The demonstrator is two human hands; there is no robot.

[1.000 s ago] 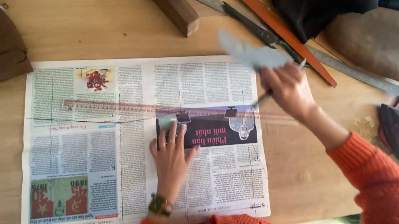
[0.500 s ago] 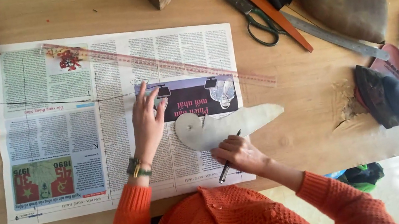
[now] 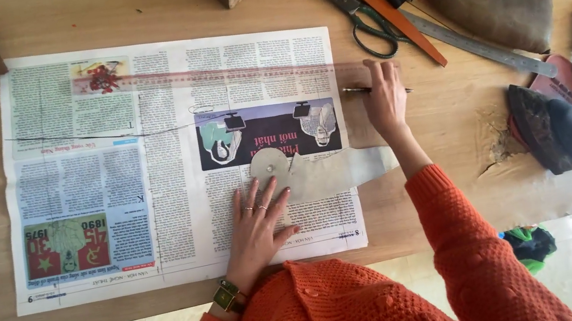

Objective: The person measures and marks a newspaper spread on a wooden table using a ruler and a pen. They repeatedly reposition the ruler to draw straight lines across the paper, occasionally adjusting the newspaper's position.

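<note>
Head view: left hand (image 3: pixel 259 219) lies flat, fingers spread, on a pale grey cut-out paper pattern piece (image 3: pixel 319 170) at lower centre of the open newspaper (image 3: pixel 109 167) on the wooden desk (image 3: pixel 450 125). Right hand (image 3: pixel 384 97), its grip closed around a thin dark pencil (image 3: pixel 356 91), rests right of centre (beside a long clear ruler (image 3: pixel 225 74)).

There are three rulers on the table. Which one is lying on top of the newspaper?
The clear pinkish plastic ruler lies across the newspaper. The orange ruler and the grey metal ruler lie on bare table, up right.

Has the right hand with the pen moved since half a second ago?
Yes. The right hand went from the newspaper's bottom edge up to the clear ruler's right end.
</note>
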